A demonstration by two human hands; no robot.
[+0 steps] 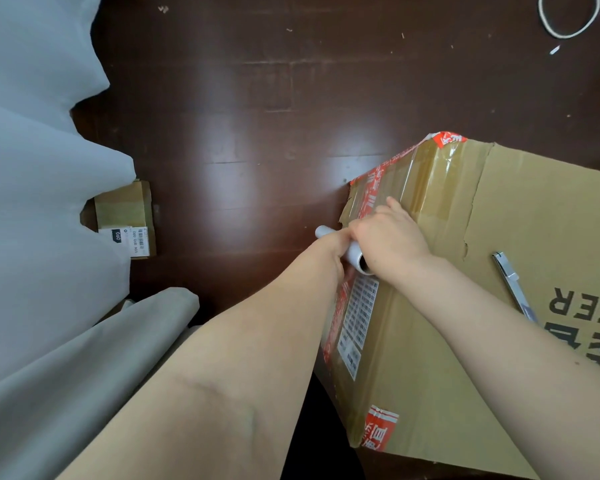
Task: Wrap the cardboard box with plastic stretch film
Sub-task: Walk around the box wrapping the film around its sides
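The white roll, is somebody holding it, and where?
Yes. The left hand grips the white roll round its middle. The right hand covers its near end; its grip is hidden.
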